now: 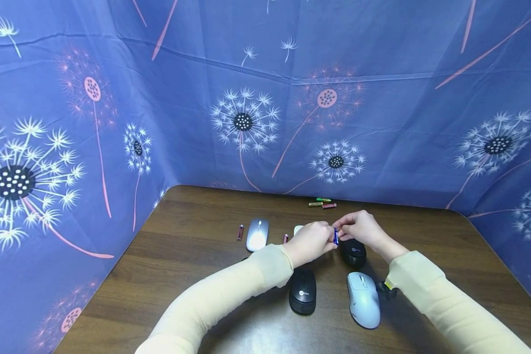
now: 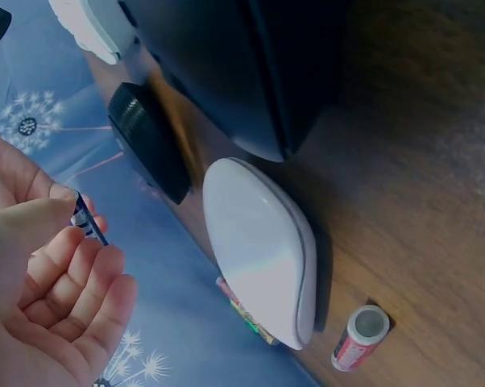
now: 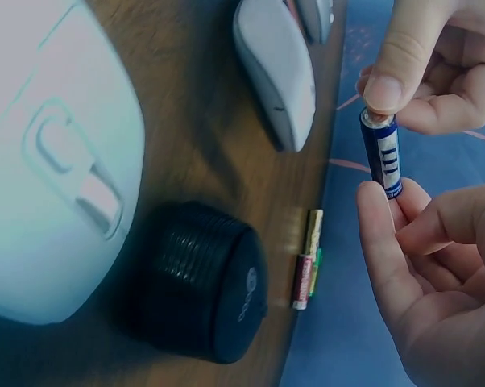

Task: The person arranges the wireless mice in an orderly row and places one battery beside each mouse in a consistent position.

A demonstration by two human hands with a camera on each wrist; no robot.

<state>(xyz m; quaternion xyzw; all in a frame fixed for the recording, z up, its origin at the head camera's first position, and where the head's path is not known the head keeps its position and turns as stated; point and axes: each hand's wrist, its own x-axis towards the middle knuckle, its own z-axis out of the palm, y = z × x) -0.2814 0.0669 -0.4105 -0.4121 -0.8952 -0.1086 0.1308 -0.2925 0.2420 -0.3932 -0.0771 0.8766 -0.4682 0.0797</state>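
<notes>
Between my two hands is a small blue cylindrical battery (image 1: 336,236) with a white label band, seen close in the right wrist view (image 3: 381,157). My left hand (image 1: 311,241) pinches one end, its thumb on the metal tip. My right hand (image 1: 363,230) holds the opposite end between thumb and fingers. Just below the right hand lies a black mouse (image 1: 354,253). Partly hidden behind the left hand is a white mouse (image 1: 297,229), with a red battery (image 1: 285,238) beside it. Another black mouse (image 1: 303,292) sits below the left hand.
A pale grey mouse (image 1: 364,300) lies near the right forearm. To the left are a silver mouse (image 1: 257,236) and a dark red battery (image 1: 240,232). Green, gold and red batteries (image 1: 329,206) lie near the wooden table's (image 1: 194,211) back edge, before a blue dandelion-print cloth (image 1: 181,123).
</notes>
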